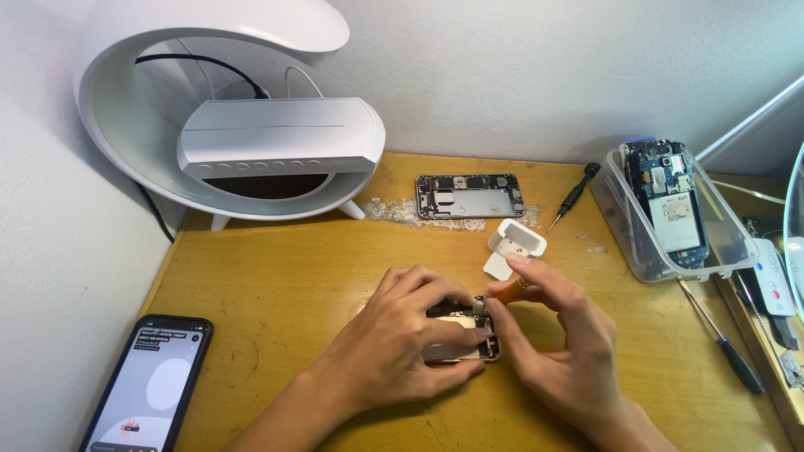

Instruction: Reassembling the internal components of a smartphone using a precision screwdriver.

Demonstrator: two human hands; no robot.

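Observation:
An opened phone (469,328) with bare circuitry lies on the wooden desk (276,285), near its front middle. My left hand (400,335) lies over it, fingers gripping its edges and hiding most of the body. My right hand (559,343) pinches a thin orange-handled tool (507,290) between thumb and fingers, with the tip resting on the phone's upper edge.
A second opened phone shell (471,196) lies at the back. A black screwdriver (574,196), a small white holder (512,248), a clear tray (630,234) holding a circuit board, another screwdriver (725,341), a lit phone (147,385) and a white curved lamp (234,117) surround the spot.

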